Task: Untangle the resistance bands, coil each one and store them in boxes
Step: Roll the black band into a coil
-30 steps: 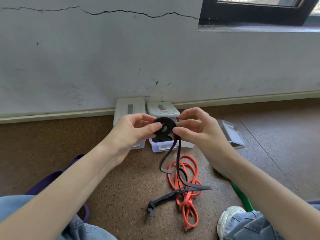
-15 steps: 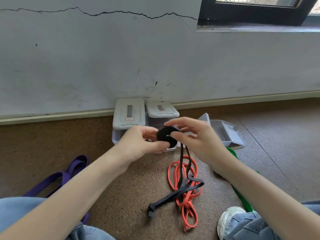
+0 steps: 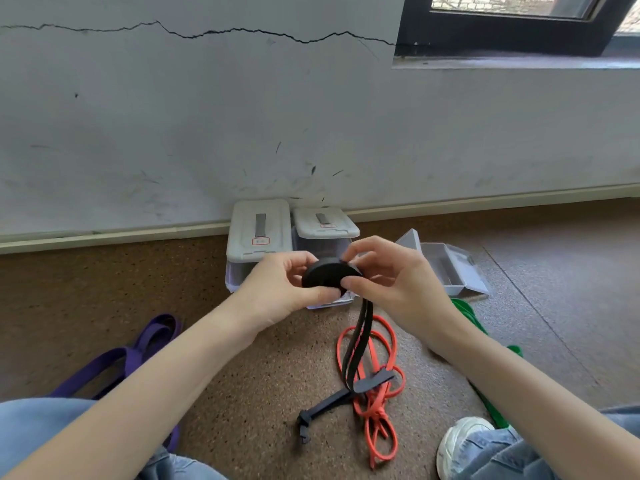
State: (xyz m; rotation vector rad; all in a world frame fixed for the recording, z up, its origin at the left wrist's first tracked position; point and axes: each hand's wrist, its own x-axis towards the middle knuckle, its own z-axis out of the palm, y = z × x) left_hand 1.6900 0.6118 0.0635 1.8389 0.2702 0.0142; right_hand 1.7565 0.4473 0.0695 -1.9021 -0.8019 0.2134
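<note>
both hands (image 3: 277, 292) (image 3: 388, 282) pinch the black band's coil (image 3: 329, 276), apparently half-wound.

We hold both forearms out ahead, bare, wrists angled inward so they meet at centre. Our left hand (image 3: 277, 289) curls its thumb and fingers in a grip; our right hand (image 3: 391, 275) pinches beside it, fingers arched above.

cracked grey wall (image 3: 173, 116), brown speckled floor (image 3: 554, 323)
</note>
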